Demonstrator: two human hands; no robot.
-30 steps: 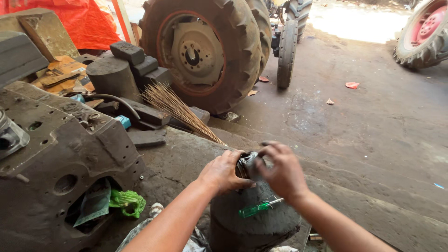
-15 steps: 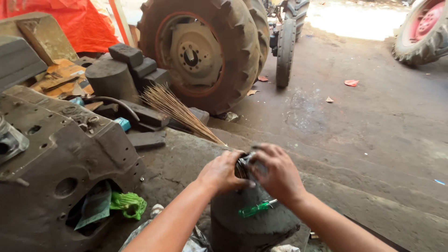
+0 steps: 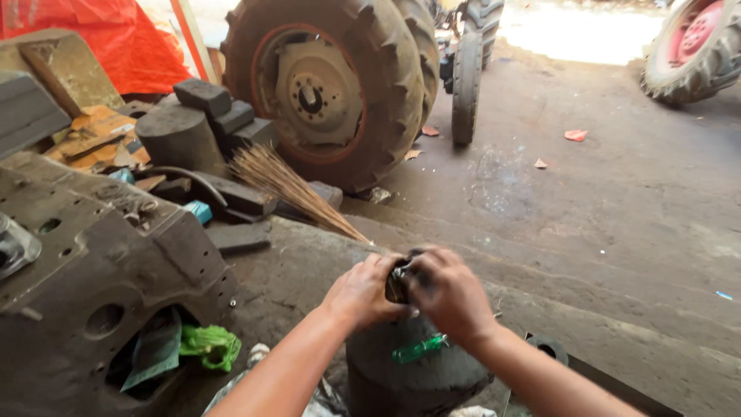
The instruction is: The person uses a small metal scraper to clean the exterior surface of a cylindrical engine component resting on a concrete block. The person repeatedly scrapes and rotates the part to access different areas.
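Both hands meet over one dark cylindrical block (image 3: 413, 371): the left hand (image 3: 363, 292) and right hand (image 3: 448, 293) are each curled tight around one small dark metal part (image 3: 399, 279) between them. One green-handled screwdriver (image 3: 417, 349) lies on the block. Three tractor tyres (image 3: 332, 85) stand behind.

Just one view, head-mounted, tilted down and forward over both forearms. Super close to the left hand (image 3: 363, 292) and right hand (image 3: 449, 293), which meet low in the centre above a dark cylindrical block (image 3: 413, 378). Further out, faces across a concrete floor (image 3: 587, 201) toward a big tractor tyre (image 3: 332, 85) up top. Catches a greasy engine casting (image 3: 93, 270) on the left edge. No second view to overlap with.
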